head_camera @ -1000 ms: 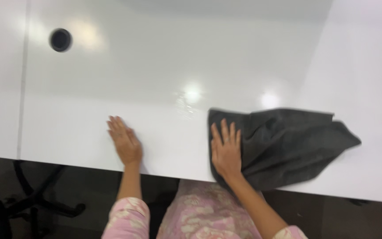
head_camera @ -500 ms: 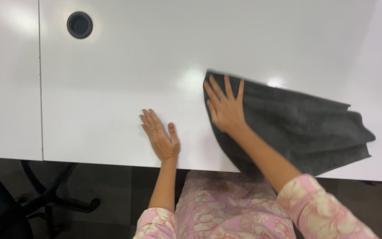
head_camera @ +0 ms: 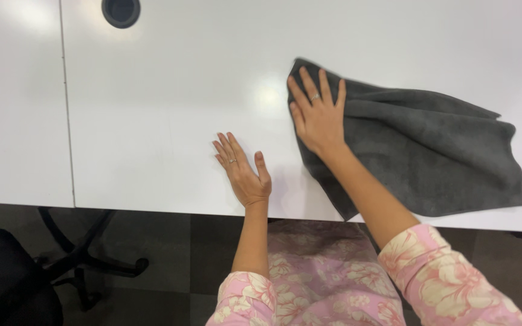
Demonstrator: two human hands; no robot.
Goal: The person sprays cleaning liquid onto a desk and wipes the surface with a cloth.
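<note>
Wiping looks like the step in hand: the right hand lies flat on the left end of a grey cloth spread on the white desk, fingers splayed, gripping nothing. The left hand rests open on the desk near its front edge, apart from the cloth. Any further stroke calls for steady downward pressure.

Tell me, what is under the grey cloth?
The grey cloth lies flat on the white desk, and the right hand presses on its left end. Only desk shows around it; whatever the cloth covers is hidden.
</note>
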